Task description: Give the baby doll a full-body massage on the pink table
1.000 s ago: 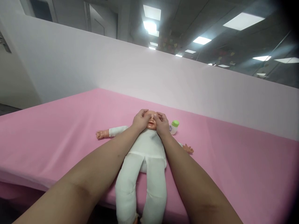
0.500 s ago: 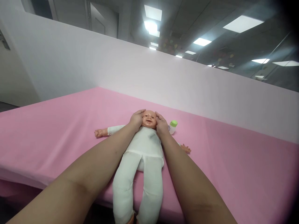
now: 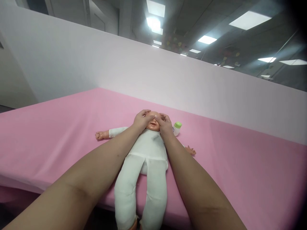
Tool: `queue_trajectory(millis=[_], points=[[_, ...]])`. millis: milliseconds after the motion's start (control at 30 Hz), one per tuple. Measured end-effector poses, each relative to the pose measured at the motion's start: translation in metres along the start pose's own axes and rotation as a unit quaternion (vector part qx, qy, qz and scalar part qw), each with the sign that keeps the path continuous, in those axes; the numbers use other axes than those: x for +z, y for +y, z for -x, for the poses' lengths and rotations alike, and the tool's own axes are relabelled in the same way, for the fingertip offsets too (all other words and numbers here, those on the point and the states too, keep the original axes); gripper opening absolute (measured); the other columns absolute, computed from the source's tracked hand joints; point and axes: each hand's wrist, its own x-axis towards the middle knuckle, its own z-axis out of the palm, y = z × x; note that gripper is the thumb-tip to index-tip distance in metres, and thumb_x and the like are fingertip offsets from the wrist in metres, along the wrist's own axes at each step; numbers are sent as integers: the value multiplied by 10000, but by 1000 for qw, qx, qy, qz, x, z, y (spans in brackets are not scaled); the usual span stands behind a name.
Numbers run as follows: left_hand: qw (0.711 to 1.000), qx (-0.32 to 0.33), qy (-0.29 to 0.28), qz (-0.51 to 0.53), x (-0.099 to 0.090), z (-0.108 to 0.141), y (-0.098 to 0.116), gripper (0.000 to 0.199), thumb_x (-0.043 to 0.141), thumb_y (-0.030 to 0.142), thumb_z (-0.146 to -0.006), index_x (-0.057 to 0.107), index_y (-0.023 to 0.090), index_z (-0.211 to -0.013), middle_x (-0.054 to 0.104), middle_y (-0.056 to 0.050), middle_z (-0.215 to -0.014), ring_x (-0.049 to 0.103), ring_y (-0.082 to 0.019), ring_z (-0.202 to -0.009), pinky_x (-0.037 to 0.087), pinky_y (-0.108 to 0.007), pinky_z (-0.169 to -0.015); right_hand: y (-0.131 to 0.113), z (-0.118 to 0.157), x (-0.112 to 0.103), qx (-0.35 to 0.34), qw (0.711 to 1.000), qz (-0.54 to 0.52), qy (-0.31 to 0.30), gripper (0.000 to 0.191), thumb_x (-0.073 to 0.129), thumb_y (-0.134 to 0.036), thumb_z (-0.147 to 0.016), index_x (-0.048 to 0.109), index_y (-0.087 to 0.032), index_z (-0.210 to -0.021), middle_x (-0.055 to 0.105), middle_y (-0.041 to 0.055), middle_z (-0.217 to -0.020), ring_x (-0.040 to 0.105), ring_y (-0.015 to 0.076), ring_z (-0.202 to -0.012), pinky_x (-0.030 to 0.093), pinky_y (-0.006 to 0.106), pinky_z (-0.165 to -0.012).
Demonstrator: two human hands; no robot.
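Note:
A baby doll (image 3: 148,143) with a white cloth body lies on its back, arms spread and legs toward me. My left hand (image 3: 142,121) cups the left side of its head, fingers by the crown. From the other side my right hand (image 3: 165,124) holds the head in the same way. Both thumbs lie across the doll's face near the nose bridge, covering its eyes; the mouth still shows. Just right of my right hand stands a small clear bottle (image 3: 177,129) with a green cap, slightly tilted in view.
The doll rests on a pink-covered table (image 3: 227,166), its feet reaching the near edge. A white low wall (image 3: 192,83) runs behind the table, with dark glass and reflected ceiling lights above. At far left is a pale door (image 3: 11,80).
Both thumbs have moved inward from the sides of the doll's head onto its face, over the eyes. The fingers stay around the head. The view has shifted slightly.

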Motion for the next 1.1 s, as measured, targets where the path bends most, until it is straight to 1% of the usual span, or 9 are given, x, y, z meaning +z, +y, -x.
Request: queue_trajectory(millis=[100,233,433,567,633,733,867,967,1100], points=[[1000,-3,4,22,3,-1,0,441,786,337,-720,732,207,-1138,726,-90,-1102,689,-262,-1040,546,-395,-956,-3,1,3,19,1000,-8,22,520,831,-492,-718,675,-232,-1141,706,64,-1187,651,242,-1133,549,421,-990],[994,-58,9,87,5,-4,1,422,752,273,-721,722,181,-1132,745,-101,-1066,706,-256,-993,557,-402,-949,-3,0,4,54,998,-41,17,483,782,-471,-750,685,-226,-1154,715,68,-1210,670,244,-1107,550,435,-1000],[987,-102,3,127,1,-5,4,412,727,249,-746,720,179,-1151,737,-131,-1167,702,-276,-1060,559,-419,-965,1,-2,1,89,992,-84,10,455,713,-363,-750,698,-250,-1190,685,54,-1318,636,244,-1203,511,453,-1070],[980,-121,-7,158,-2,-4,5,443,719,232,-730,708,173,-1169,735,-137,-1156,705,-275,-1035,568,-425,-949,-3,2,1,93,992,-89,-3,501,728,-332,-724,679,-247,-1215,680,52,-1315,636,245,-1189,501,457,-1078],[982,-109,-16,153,-3,-3,5,466,732,224,-707,702,170,-1169,732,-133,-1134,705,-272,-1017,568,-425,-942,-6,5,1,81,994,-76,-8,521,752,-352,-728,661,-244,-1230,678,57,-1297,643,247,-1164,517,453,-1050],[990,-66,-26,119,-3,0,4,530,800,243,-659,694,180,-1174,710,-119,-1143,697,-265,-1020,562,-416,-945,-7,6,1,47,998,-36,-15,536,786,-405,-733,644,-251,-1226,660,55,-1298,627,250,-1180,526,441,-1031],[997,-22,-19,71,-3,2,2,568,838,282,-641,694,195,-1184,665,-115,-1197,689,-262,-1019,566,-397,-908,-9,5,2,15,1000,16,-10,561,814,-430,-706,630,-258,-1208,652,47,-1273,603,247,-1208,512,434,-1047],[999,-10,-10,46,-3,1,1,548,843,296,-646,701,206,-1168,653,-112,-1205,688,-261,-1017,567,-382,-884,-10,4,2,6,999,36,-9,574,824,-439,-704,624,-253,-1209,645,53,-1271,598,246,-1212,502,432,-1056],[998,-13,-7,54,-2,0,-1,506,842,323,-662,701,201,-1132,666,-99,-1145,690,-251,-988,568,-383,-877,-9,3,2,7,999,49,-6,559,823,-480,-715,636,-252,-1189,652,58,-1265,589,253,-1228,501,438,-1056]])
